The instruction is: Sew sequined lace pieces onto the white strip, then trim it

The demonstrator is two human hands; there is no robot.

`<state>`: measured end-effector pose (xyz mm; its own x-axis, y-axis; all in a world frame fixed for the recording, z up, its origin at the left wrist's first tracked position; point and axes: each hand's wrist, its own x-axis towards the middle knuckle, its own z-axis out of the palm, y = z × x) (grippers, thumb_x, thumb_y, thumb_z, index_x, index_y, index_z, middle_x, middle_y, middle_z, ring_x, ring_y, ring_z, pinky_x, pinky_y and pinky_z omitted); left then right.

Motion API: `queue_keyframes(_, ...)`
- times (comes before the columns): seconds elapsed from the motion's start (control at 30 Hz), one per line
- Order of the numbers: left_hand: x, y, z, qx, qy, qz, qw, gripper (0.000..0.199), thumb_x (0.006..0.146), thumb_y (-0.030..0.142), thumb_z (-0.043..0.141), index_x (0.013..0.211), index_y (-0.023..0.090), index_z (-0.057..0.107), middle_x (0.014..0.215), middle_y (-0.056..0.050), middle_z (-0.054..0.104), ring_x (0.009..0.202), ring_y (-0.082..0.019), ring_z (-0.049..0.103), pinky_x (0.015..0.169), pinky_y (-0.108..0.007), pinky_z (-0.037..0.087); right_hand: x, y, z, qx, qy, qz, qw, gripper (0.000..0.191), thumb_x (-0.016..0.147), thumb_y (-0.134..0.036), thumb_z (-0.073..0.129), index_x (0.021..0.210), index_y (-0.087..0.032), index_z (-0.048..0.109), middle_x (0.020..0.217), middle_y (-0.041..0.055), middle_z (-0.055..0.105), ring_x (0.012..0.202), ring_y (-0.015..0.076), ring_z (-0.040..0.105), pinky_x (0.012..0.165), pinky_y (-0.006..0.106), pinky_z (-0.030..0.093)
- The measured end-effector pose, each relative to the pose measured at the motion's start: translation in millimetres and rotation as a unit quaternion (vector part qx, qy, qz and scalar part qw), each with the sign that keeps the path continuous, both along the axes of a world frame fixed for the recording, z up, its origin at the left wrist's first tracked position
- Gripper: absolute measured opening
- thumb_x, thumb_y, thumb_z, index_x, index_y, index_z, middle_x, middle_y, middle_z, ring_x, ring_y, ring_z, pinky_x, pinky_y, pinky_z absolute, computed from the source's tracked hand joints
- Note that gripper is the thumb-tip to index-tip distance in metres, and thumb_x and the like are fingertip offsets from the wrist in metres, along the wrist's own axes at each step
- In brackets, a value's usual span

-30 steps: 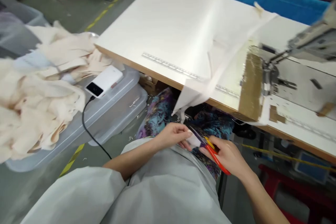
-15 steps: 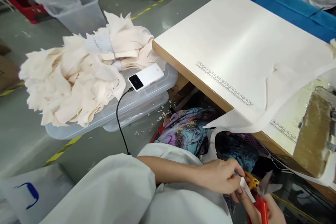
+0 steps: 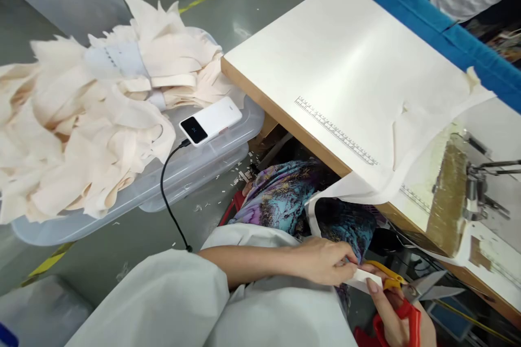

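Observation:
My left hand (image 3: pixel 321 260) reaches across my lap, its fingers pinched on one end of a short white strip (image 3: pixel 368 280). My right hand (image 3: pixel 393 317), at the lower right, holds a pair of scissors (image 3: pixel 411 293) with one red and one yellow handle. The scissor blades stand apart and point to the right, away from the strip. The right thumb lies against the strip's other end, so it spans both hands. A longer white fabric band (image 3: pixel 366 190) hangs over the table edge above my hands.
A white table (image 3: pixel 325 54) with printed rulers and a sewing machine (image 3: pixel 474 195) is to the right. On the left, cream fabric pieces (image 3: pixel 81 135) and a white power bank (image 3: pixel 211 121) with a black cable lie on a plastic lid (image 3: pixel 248 124). Blue cloth (image 3: pixel 427 11) borders the table's far side.
The view has turned to the right, showing more of the sewing machine. More of the white strip now shows between my hands, and the scissor blades point more to the right.

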<state>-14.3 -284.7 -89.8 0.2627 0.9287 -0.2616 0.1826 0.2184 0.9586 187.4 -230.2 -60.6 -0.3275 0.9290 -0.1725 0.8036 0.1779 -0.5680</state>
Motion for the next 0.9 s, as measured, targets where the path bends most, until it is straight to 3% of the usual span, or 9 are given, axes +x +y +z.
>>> queue_keyframes(0.13, -5, 1, -2.8, 0.013, 0.003, 0.017, 1.0, 0.026, 0.093, 0.033, 0.048, 0.113, 0.023, 0.062, 0.082, 0.001, 0.072, 0.088, -0.019, 0.07, 0.078, -0.026, 0.051, 14, 14, -1.0, -0.018, 0.007, -0.001, 1.0, 0.043, 0.076, -0.064, 0.062, 0.063, -0.022, 0.064, 0.067, 0.0093, 0.07, 0.071, 0.0299, 0.068, 0.067, 0.039, 0.054)
queue_keyframes(0.33, -21, 0, -1.6, 0.059, 0.09, -0.002, 0.994, 0.031, 0.096, 0.037, 0.045, 0.098, 0.018, 0.069, 0.092, -0.006, 0.073, 0.084, -0.021, 0.068, 0.074, -0.027, 0.049, 43, 13, -13.1, 0.003, 0.191, -0.119, 0.974, 0.044, 0.07, -0.066, 0.069, 0.073, -0.023, 0.059, 0.076, 0.0094, 0.069, 0.071, 0.0267, 0.066, 0.062, 0.037, 0.054)
queue_keyframes(0.43, -34, 16, 12.8, 0.111, 0.108, -0.013, 0.988, 0.028, 0.096, 0.034, 0.047, 0.099, 0.016, 0.068, 0.1, -0.009, 0.072, 0.082, -0.019, 0.066, 0.071, -0.026, 0.049, 59, 6, -12.7, 0.003, 0.227, -0.161, 0.961, 0.047, 0.068, -0.068, 0.07, 0.072, -0.024, 0.058, 0.073, 0.0079, 0.068, 0.069, 0.0264, 0.067, 0.059, 0.036, 0.054)
queue_keyframes(0.5, -42, 38, 33.5, 0.166, 0.121, 0.01, 0.979, 0.023, 0.095, 0.029, 0.048, 0.101, 0.016, 0.066, 0.098, -0.008, 0.07, 0.077, -0.016, 0.064, 0.069, -0.025, 0.048, 66, -2, -11.8, -0.007, 0.221, -0.172, 0.96, 0.044, 0.068, -0.065, 0.072, 0.073, -0.022, 0.062, 0.073, 0.008, 0.07, 0.07, 0.0269, 0.068, 0.061, 0.035, 0.056)
queue_keyframes(0.6, -50, 78, 72.8, 0.232, 0.243, 0.062, 0.94, 0.019, 0.096, 0.025, 0.047, 0.102, 0.014, 0.061, 0.092, -0.008, 0.067, 0.078, -0.017, 0.063, 0.068, -0.026, 0.047, 70, -17, -13.3, -0.038, 0.193, -0.176, 0.964, 0.042, 0.07, -0.061, 0.072, 0.077, -0.02, 0.068, 0.073, 0.0084, 0.073, 0.069, 0.0273, 0.069, 0.061, 0.034, 0.057)
queue_keyframes(0.7, -54, 109, 102.8, 0.206, 0.448, 0.049, 0.869, 0.03, 0.094, 0.035, 0.053, 0.111, 0.01, 0.056, 0.099, -0.012, 0.065, 0.085, -0.023, 0.064, 0.068, -0.03, 0.047, 72, -29, -17.1, -0.049, 0.181, -0.19, 0.964, 0.042, 0.071, -0.059, 0.071, 0.081, -0.018, 0.07, 0.075, 0.0092, 0.075, 0.068, 0.0273, 0.071, 0.059, 0.033, 0.058)
queue_keyframes(0.77, -55, 120, 112.9, 0.171, 0.536, 0.003, 0.827, 0.034, 0.094, 0.036, 0.052, 0.111, 0.007, 0.055, 0.101, -0.015, 0.064, 0.088, -0.027, 0.064, 0.065, -0.031, 0.047, 79, -32, -18.8, -0.044, 0.183, -0.197, 0.962, 0.042, 0.071, -0.057, 0.071, 0.083, -0.017, 0.07, 0.078, 0.0097, 0.076, 0.071, 0.0275, 0.072, 0.062, 0.033, 0.058)
queue_keyframes(0.9, -59, 129, 122.3, 0.133, 0.615, -0.047, 0.776, 0.024, 0.092, 0.017, 0.04, 0.108, 0.007, 0.055, 0.097, -0.016, 0.064, 0.089, -0.027, 0.065, 0.065, -0.03, 0.046, 105, -28, -18.0, 0.011, 0.182, -0.195, 0.964, 0.04, 0.074, -0.056, 0.07, 0.084, -0.018, 0.069, 0.078, 0.0098, 0.076, 0.071, 0.0264, 0.072, 0.064, 0.033, 0.058)
